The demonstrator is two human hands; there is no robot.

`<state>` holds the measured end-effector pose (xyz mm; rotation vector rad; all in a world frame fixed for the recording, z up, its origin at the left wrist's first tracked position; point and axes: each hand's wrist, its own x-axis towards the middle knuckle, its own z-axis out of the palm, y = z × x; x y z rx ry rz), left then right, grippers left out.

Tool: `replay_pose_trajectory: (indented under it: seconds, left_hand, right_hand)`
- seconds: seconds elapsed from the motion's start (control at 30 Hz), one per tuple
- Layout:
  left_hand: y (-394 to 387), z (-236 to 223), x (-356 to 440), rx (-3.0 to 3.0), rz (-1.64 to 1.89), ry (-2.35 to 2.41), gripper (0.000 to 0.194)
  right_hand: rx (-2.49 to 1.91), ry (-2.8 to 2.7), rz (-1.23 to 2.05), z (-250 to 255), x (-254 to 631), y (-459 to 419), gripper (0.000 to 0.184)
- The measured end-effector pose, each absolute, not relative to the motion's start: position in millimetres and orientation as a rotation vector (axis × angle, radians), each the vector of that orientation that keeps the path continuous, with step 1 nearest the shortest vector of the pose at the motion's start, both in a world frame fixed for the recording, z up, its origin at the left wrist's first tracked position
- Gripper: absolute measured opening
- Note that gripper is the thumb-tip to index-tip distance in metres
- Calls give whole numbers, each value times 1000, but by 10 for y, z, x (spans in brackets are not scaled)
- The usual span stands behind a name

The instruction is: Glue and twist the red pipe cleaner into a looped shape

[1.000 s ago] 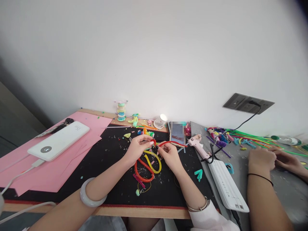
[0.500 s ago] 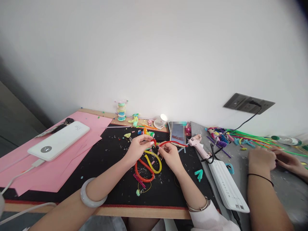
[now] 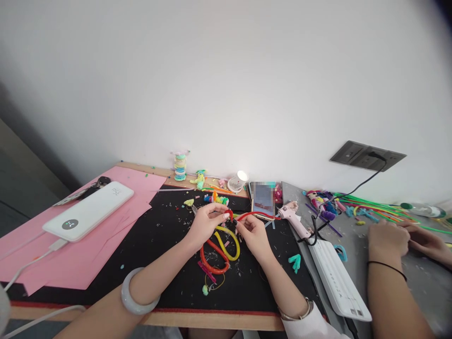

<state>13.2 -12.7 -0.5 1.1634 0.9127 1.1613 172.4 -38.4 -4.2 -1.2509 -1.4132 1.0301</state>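
Note:
My left hand (image 3: 206,224) pinches a curled end of a red pipe cleaner (image 3: 256,214) between thumb and fingers, above the black mat (image 3: 165,273). Close beside it, my right hand (image 3: 253,235) grips the same fuzzy strand, whose free part arches away to the right. Its fingertips partly hide the bend. Under the hands lie a yellow pipe cleaner loop (image 3: 237,252) and an orange-red loop (image 3: 216,270). A magenta clip-like piece (image 3: 206,272) rests by the loops, near a thin ring with a pale green bobble (image 3: 205,290).
A pink glue gun (image 3: 295,221) and a white power strip (image 3: 341,278) lie on the right. Behind stand a paper cup (image 3: 238,181) and a phone (image 3: 263,200). A power bank (image 3: 88,212) sits on pink paper (image 3: 84,263). Another person's hands (image 3: 390,238) work at far right.
The whole view has shifted slightly, so things appear a little lower and further right. Both hands keep their hold on the red pipe cleaner, with only small finger movement.

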Motion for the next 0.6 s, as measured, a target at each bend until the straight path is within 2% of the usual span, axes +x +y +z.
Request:
replay_pose_trajectory:
  seconds: [0.5,0.6]
  left_hand:
    - [-121,65,161,1243,1077,1012,6]
    - [-91,-13,154,1270,1058,1008,6]
  right_hand:
    - [-1497,-1551,686,-150,1749,-445,24]
    - [-1512,-1608,627,-140,1785,-418,18]
